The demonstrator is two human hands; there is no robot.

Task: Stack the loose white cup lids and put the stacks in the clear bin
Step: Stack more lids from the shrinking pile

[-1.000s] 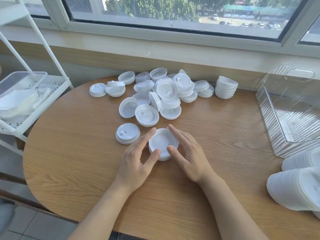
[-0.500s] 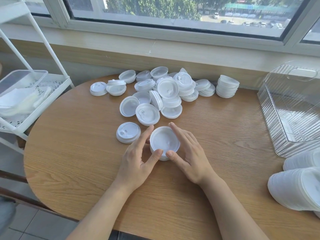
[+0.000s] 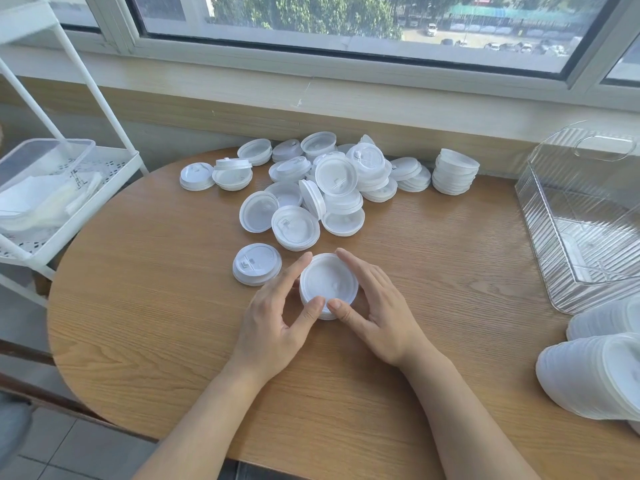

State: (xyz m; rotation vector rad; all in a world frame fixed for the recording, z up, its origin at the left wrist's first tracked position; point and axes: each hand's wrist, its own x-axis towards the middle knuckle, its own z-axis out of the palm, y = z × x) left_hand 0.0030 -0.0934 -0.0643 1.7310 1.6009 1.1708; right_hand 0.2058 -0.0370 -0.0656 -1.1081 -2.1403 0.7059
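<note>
My left hand (image 3: 277,317) and right hand (image 3: 375,311) cup short lid stack (image 3: 328,284) on table (image 3: 156,306), mid-front. Fingers curved round its sides, thumbs pinching near rim. Loose lids (image 3: 322,188) heaped behind. Clear bin (image 3: 585,216) far right, well apart.

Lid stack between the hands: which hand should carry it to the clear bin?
Right, probably. The clear bin sits at the table's right edge, on the right hand side. Both hands cup the lid stack; the left hand would have to cross over.
</note>
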